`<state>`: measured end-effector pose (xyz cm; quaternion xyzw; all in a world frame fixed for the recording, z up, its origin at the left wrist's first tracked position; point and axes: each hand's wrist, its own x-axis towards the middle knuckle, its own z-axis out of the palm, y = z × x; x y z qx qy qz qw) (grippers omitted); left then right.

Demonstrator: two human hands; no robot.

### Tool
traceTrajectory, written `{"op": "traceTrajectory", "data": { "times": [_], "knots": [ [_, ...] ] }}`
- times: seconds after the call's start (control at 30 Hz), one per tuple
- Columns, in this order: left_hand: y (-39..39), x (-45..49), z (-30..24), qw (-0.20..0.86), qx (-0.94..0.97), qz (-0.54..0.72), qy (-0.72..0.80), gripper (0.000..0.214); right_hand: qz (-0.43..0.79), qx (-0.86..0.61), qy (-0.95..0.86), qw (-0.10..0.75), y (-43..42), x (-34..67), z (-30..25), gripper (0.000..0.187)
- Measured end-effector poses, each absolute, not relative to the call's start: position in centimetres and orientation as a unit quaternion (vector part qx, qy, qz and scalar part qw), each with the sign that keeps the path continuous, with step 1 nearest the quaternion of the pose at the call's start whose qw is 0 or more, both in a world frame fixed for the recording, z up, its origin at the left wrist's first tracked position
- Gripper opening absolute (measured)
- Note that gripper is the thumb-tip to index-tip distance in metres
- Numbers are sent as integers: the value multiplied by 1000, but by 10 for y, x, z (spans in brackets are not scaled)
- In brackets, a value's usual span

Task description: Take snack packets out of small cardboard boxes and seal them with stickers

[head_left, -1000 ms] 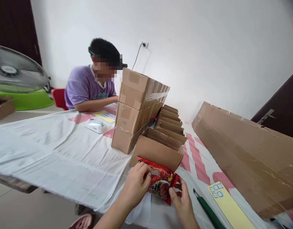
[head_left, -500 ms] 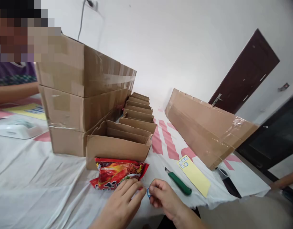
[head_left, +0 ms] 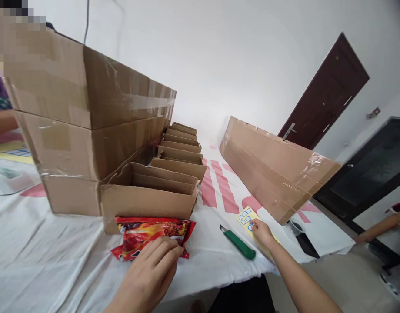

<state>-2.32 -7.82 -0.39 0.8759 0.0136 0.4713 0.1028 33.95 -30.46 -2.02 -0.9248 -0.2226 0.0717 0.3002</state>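
A shiny red food packet [head_left: 143, 232] with a printed picture leans against the front of a cardboard box [head_left: 144, 202]. My left hand [head_left: 157, 261] closes over its lower right part; the thumb is out of sight. To the right, my right hand [head_left: 261, 232] is over a yellow card [head_left: 247, 214] bearing several blue-outlined stickers. Its thumb and forefinger pinch a small blue-edged sticker [head_left: 251, 226] against or just above the card; I cannot tell which. Between the hands lies a green utility knife [head_left: 238, 244], its blade end pointing away from me.
Stacked taped cartons [head_left: 69, 148] form a wall on the left. Open cardboard compartments [head_left: 180, 150] run back in a row. A long carton [head_left: 275, 169] stands on the right, near a clear cup [head_left: 297, 227]. Another person's arm [head_left: 2, 124] shows at far left.
My right hand has moved right, from beside the left hand to the yellow card, with the small blue-edged sticker. My left hand stays at the packet. The view has shifted right.
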Motion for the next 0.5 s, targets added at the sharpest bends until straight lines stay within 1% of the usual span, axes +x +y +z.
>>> {"op": "traceTrajectory", "data": {
  "times": [0.1, 0.17, 0.23, 0.33, 0.4, 0.5],
  "knots": [
    [-80, -23, 0, 113, 872, 476, 9, 21, 44, -914, -245, 319, -300, 333, -17, 11],
    [-87, -21, 2, 155, 865, 477, 6, 21, 40, -894, -282, 345, -294, 319, -8, 12],
    [-101, -17, 4, 243, 859, 450, 10, 19, 59, -866, -331, 369, -287, 294, 4, 18],
    [-127, -5, 1, 432, 836, 330, 74, 14, 142, -806, -426, 386, -279, 240, 25, 26],
    [-141, 4, -3, 553, 784, 241, 142, 11, 230, -738, -516, 368, -275, 203, 38, 27],
    [-149, 13, -5, 680, 697, 148, 173, 11, 290, -688, -587, 313, -271, 163, 53, 23]
  ]
}}
